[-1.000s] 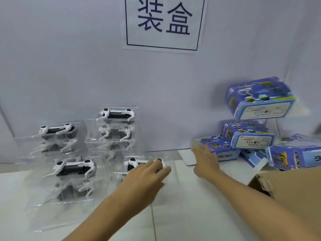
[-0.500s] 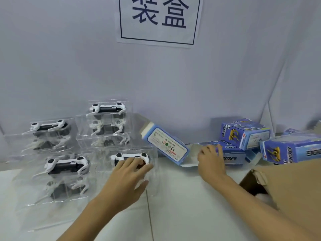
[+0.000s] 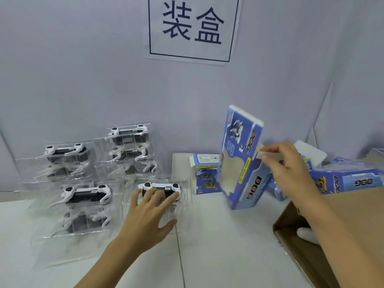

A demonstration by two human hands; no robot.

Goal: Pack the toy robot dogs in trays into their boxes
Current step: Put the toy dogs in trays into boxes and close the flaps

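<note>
Stacks of clear plastic trays, each with a white-and-black toy robot dog, stand at the left (image 3: 83,196), the back left (image 3: 66,154) and the back middle (image 3: 129,140). My left hand (image 3: 152,213) lies spread on top of the nearest tray (image 3: 160,189), fingers over the dog. My right hand (image 3: 288,169) pinches a flap of a blue toy box (image 3: 242,161), which is lifted upright and tilted above the table, its window side facing me.
More blue boxes lie at the right (image 3: 349,180) and one open box (image 3: 204,173) stands behind the lifted one. A brown cardboard carton (image 3: 332,225) fills the lower right. A paper sign (image 3: 192,28) hangs on the grey wall.
My right hand has taken a blue box from the pile and raised it upright. My left hand has settled onto the nearest tray.
</note>
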